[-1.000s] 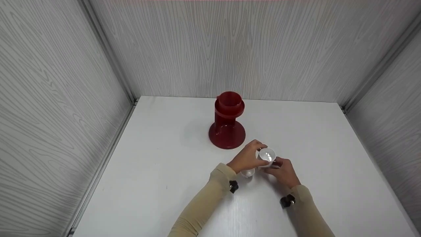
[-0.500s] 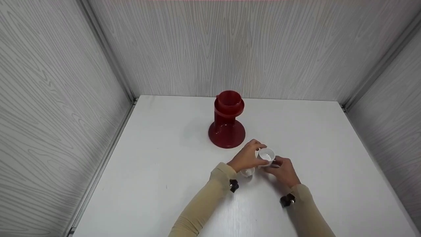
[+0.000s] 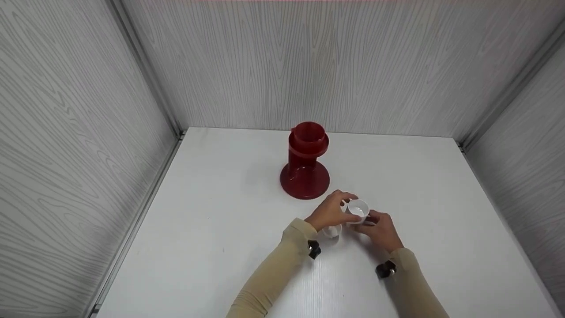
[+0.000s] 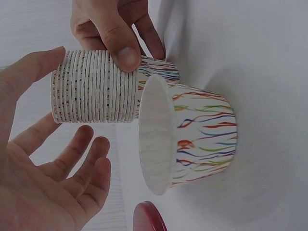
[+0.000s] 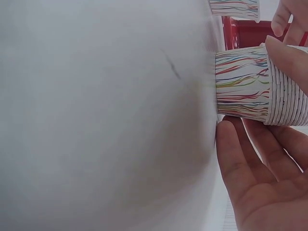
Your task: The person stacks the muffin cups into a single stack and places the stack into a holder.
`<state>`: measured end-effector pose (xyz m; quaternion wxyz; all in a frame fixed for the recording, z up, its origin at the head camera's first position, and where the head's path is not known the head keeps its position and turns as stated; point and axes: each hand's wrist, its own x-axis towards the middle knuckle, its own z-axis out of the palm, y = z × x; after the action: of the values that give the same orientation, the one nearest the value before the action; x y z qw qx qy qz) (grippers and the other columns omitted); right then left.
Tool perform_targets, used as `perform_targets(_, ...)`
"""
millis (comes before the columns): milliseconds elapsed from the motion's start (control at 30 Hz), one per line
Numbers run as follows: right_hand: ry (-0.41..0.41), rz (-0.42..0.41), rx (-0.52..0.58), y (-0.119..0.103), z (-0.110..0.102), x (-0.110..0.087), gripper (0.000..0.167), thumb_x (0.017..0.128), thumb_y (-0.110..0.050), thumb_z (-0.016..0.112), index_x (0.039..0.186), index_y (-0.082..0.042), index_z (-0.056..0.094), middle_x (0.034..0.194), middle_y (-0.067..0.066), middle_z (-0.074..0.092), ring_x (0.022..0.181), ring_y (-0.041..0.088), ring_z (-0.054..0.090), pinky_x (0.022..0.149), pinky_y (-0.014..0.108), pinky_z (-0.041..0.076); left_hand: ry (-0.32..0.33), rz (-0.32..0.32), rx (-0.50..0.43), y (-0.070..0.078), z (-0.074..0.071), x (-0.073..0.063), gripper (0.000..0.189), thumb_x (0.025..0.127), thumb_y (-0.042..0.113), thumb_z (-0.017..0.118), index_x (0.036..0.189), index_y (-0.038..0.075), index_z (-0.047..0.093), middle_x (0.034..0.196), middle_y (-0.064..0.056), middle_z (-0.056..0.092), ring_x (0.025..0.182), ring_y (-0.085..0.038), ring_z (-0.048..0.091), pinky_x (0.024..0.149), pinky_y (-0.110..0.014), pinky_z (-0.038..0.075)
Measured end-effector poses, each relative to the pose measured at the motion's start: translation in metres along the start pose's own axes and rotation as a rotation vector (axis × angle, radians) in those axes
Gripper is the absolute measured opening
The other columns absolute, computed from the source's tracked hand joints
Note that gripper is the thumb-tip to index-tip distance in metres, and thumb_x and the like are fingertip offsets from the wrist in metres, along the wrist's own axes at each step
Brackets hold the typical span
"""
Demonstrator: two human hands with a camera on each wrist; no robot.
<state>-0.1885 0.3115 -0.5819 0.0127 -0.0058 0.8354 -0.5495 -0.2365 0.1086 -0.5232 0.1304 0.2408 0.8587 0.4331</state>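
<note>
A tall stack of nested white paper cups point(image 4: 91, 89) with wavy coloured stripes stands upright on the white table, mouths up. My left hand point(image 3: 329, 214) holds the uppermost rim between thumb and forefinger; in the left wrist view its other fingers point(image 4: 82, 163) are loosely bent below the stack's side. Lower down, my right hand point(image 3: 384, 232) grips the stack from the right, its thumb point(image 4: 127, 57) across the bottom rims. One single paper cup point(image 4: 204, 134) of the same pattern stands upright beside the stack, under my left wrist in the head view.
Behind the hands stands a red plastic stand point(image 3: 304, 181) with a round base and an open cylinder on top. Pale wood-grain panels point(image 3: 282, 66) rise at the back and both sides of the white table point(image 3: 212, 198).
Both hands keep nearly the same place on the stack. The left hand's knuckles have shifted slightly, and the cups have hardly moved.
</note>
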Motion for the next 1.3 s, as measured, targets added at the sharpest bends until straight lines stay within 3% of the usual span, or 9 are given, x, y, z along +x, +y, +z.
perform_targets(267, 0.012, -0.003, -0.025, 0.000, 0.000, 0.000, 0.039, 0.081, -0.016, 0.088, 0.117, -0.008, 0.077, 0.118, 0.009, 0.076, 0.104, 0.014, 0.071, 0.090, 0.022, 0.058, -0.002, -0.016, -0.060, -0.001, 0.000, 0.002, 0.063, 0.082, 0.036, 0.088, 0.139, 0.023, 0.064, 0.127, -0.001, 0.065, 0.120, -0.025, 0.063, 0.094, -0.026, 0.053)
perform_targets(567, 0.005, 0.000, -0.025, -0.002, 0.000, -0.002, 0.039, 0.082, -0.014, 0.088, 0.119, -0.007, 0.076, 0.121, 0.011, 0.075, 0.107, 0.018, 0.071, 0.091, 0.024, 0.058, -0.020, -0.011, -0.047, 0.000, 0.000, 0.001, 0.064, 0.083, 0.035, 0.087, 0.141, 0.019, 0.063, 0.124, -0.002, 0.065, 0.119, -0.026, 0.063, 0.093, -0.026, 0.052)
perform_targets(800, -0.013, 0.009, -0.009, -0.003, 0.001, -0.003, 0.042, 0.084, -0.012, 0.085, 0.123, -0.006, 0.074, 0.125, 0.013, 0.073, 0.113, 0.025, 0.070, 0.093, 0.025, 0.057, -0.062, -0.008, 0.028, -0.002, -0.003, -0.005, 0.084, 0.084, 0.043, 0.082, 0.156, 0.022, 0.044, 0.139, -0.006, 0.059, 0.129, -0.025, 0.059, 0.105, -0.031, 0.051)
perform_targets(1067, -0.006, 0.027, -0.020, -0.001, 0.000, -0.001, 0.050, 0.079, -0.025, 0.091, 0.124, -0.012, 0.074, 0.126, 0.008, 0.074, 0.115, 0.022, 0.070, 0.100, 0.034, 0.057, -0.064, 0.066, 0.100, -0.006, -0.020, -0.010, 0.072, 0.089, 0.042, 0.080, 0.150, 0.015, 0.052, 0.144, -0.008, 0.055, 0.133, -0.025, 0.056, 0.110, -0.033, 0.050)
perform_targets(1300, -0.002, 0.047, -0.007, 0.000, 0.001, -0.001, 0.054, 0.076, -0.029, 0.093, 0.124, -0.012, 0.074, 0.126, 0.007, 0.074, 0.117, 0.025, 0.070, 0.105, 0.046, 0.055, -0.023, 0.071, 0.104, -0.012, -0.036, -0.021, 0.062, 0.095, 0.044, 0.073, 0.147, 0.017, 0.055, 0.145, -0.008, 0.054, 0.133, -0.028, 0.055, 0.109, -0.035, 0.052)
